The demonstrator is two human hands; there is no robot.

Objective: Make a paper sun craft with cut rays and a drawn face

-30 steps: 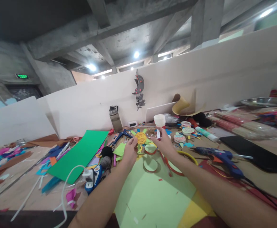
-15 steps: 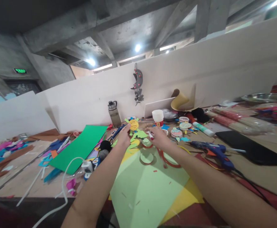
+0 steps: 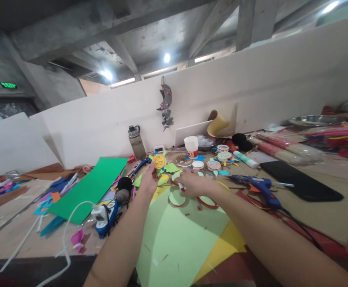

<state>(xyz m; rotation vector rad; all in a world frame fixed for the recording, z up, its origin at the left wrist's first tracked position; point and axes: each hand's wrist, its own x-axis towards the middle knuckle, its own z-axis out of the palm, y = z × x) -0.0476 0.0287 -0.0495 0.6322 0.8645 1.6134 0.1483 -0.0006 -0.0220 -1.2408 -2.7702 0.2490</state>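
My left hand (image 3: 150, 177) is closed on a round yellow disc (image 3: 159, 161) with small green pieces at its edge, raised above the craft scraps. Fingers bent, my right hand (image 3: 193, 183) holds a small white-and-red object (image 3: 180, 185) that looks like a pen. Below it, a red ring (image 3: 176, 198) lies on the light green sheet (image 3: 182, 235), with another red ring (image 3: 207, 203) under my right wrist. Green cut pieces (image 3: 171, 168) lie between my hands.
A blue glue gun (image 3: 262, 187) and black tray-like slab (image 3: 301, 181) are at right. Behind stand a bottle (image 3: 137, 144) and paper cup (image 3: 191, 147). A green sheet (image 3: 88, 189), white plug (image 3: 100, 214) and its cable lie left. Small round tins (image 3: 214, 165) sit beyond my right hand.
My right hand has come down and nearer over the red rings with the white-and-red object. My left hand still holds the yellow disc. The whole view has shifted slightly.
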